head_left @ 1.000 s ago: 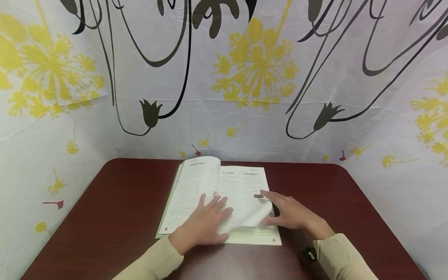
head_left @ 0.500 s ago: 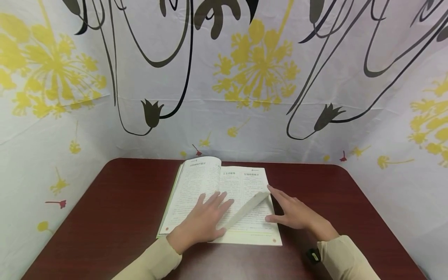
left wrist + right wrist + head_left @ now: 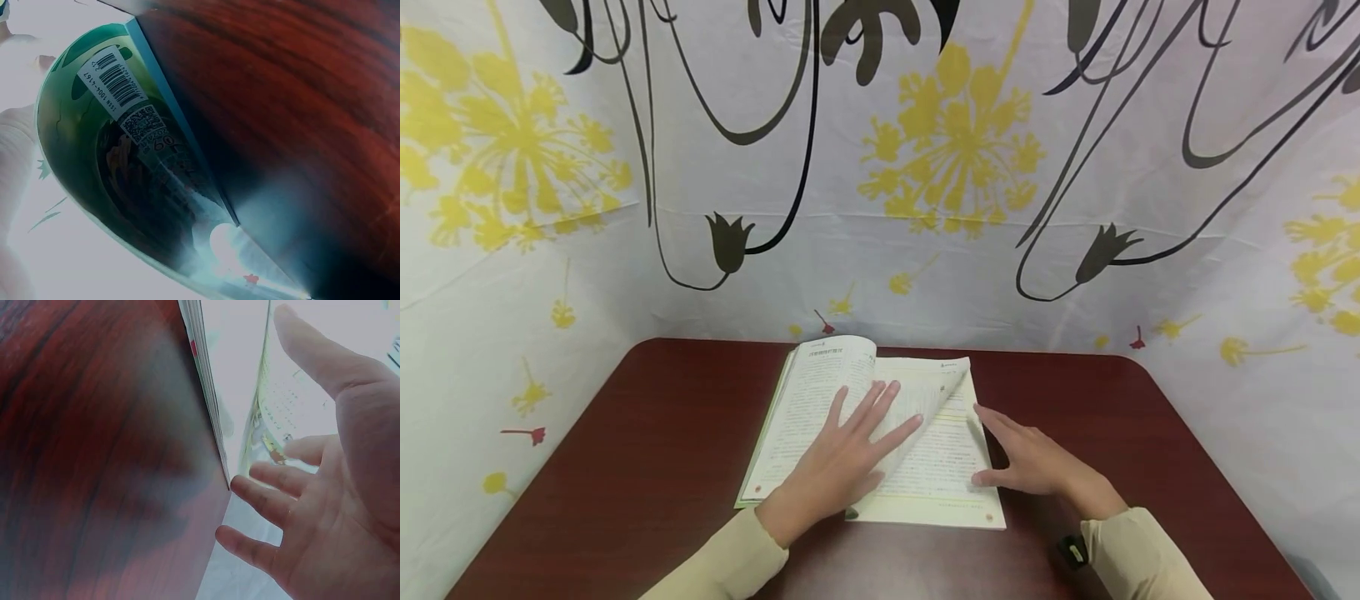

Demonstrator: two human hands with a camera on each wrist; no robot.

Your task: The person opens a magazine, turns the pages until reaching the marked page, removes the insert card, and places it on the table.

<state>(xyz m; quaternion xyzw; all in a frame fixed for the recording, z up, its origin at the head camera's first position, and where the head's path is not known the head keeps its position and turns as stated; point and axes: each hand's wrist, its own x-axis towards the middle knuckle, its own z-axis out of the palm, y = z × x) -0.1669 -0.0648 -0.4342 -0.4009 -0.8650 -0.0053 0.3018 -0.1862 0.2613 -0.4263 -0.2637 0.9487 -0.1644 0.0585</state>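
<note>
An open magazine [image 3: 951, 467] with printed text pages lies on the table. Over its middle spreads my left hand [image 3: 838, 462], fingers straight and apart, against a loose page [image 3: 917, 387]. That page is folded diagonally across the right side, its upper corner still near the top right edge. In the left wrist view, a curved green cover [image 3: 75, 131] shows a barcode [image 3: 114, 82]. My right hand [image 3: 1033, 458] is beside the magazine's right edge, thumb and fingers apart. The right wrist view shows this hand [image 3: 325, 506] with nothing between thumb and fingers.
The dark red-brown tabletop [image 3: 647, 442] extends around the magazine. Behind and at both sides hangs a white cloth [image 3: 775, 292] with yellow and dark plant patterns. A dark watch-like object [image 3: 1072, 550] sits at the right sleeve [image 3: 1138, 554].
The right-hand page has gone from its lower corner lifting beside the right hand to folding over leftward. My left hand has shifted slightly up and right with it; my right hand moved slightly right.
</note>
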